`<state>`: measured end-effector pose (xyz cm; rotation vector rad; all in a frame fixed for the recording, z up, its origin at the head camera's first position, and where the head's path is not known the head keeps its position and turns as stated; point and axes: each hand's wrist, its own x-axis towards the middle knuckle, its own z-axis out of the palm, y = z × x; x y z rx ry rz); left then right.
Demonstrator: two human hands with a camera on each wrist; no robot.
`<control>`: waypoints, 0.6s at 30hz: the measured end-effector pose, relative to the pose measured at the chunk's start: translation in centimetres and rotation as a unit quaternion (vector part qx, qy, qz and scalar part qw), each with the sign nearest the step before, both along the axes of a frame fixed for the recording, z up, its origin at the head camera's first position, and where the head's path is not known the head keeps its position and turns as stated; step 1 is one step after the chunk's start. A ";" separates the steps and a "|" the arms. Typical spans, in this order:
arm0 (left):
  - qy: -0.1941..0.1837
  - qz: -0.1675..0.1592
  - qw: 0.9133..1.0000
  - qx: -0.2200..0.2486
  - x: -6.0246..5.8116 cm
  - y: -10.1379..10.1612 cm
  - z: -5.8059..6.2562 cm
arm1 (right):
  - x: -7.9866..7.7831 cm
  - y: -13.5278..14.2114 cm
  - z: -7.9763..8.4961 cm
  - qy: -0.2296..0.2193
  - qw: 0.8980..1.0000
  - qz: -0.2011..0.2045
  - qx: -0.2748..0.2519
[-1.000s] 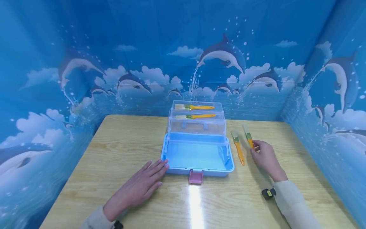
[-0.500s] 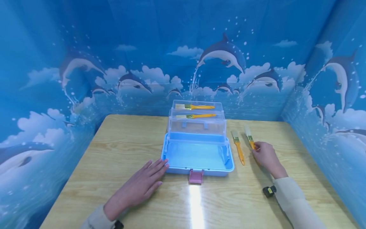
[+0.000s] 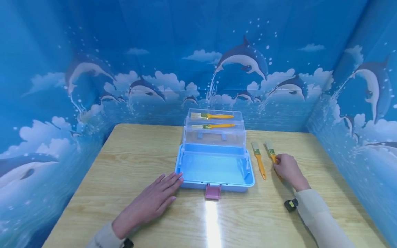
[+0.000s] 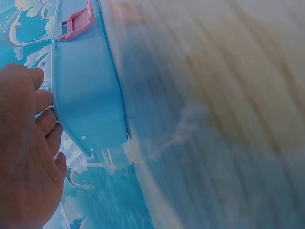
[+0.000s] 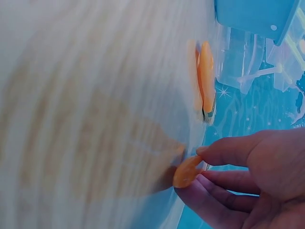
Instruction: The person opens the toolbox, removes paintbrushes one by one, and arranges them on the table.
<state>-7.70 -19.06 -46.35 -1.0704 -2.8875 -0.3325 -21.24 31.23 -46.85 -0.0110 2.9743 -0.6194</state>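
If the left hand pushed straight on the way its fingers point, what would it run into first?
The box, most likely. The left hand points at its near left corner; the fingertips look to be at the rim, though exact contact is hard to judge.

We take this for a makeshift recording booth; whether it sits in a home, lab or workshop, we cannot tell. We see cloth (image 3: 173,27), printed with dolphins (image 3: 243,51), clouds (image 3: 169,84) and sea (image 3: 158,112), standing like walls behind the bench (image 3: 136,148) and along its left and right sides, with soft folds in it. We also see a black wrist camera (image 3: 290,205) over the wood-grained bench.
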 end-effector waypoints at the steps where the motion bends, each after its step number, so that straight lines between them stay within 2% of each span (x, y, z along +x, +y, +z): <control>1: 0.001 -0.001 1.000 0.000 0.0 0.0 0.0 | 0.0 0.0 0.1 -0.002 1.000 0.000 0.001; 10: 0.000 -0.001 1.000 0.002 0.0 0.1 0.0 | -0.3 0.0 0.4 -0.027 1.000 -0.012 0.000; 18: 0.005 0.000 1.000 0.001 0.0 0.0 0.0 | -0.6 -0.2 0.5 -0.021 1.000 -0.012 0.004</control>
